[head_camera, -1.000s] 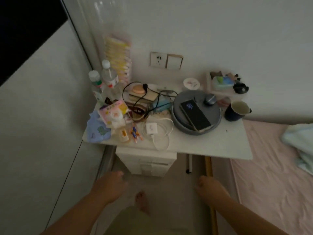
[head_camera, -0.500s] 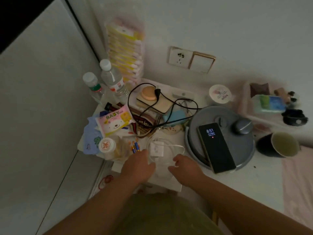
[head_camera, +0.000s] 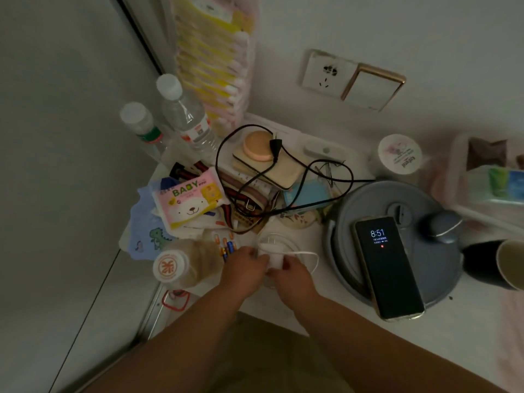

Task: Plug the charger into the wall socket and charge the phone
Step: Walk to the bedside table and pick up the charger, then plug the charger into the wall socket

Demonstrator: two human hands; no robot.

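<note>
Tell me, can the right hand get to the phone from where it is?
Probably yes. The right hand is at the white charger, and the phone lies face up on the grey round lid just to its right, with nothing lying between them.

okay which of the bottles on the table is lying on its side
The one with the orange-and-white cap, tipped over at the table's near left edge beside the left hand. The two clear water bottles behind it stand upright.

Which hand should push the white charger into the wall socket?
Probably the right hand. Both hands touch the charger, but the wall socket is up to the right, on that hand's side. The left hand would have to cross over.
</note>
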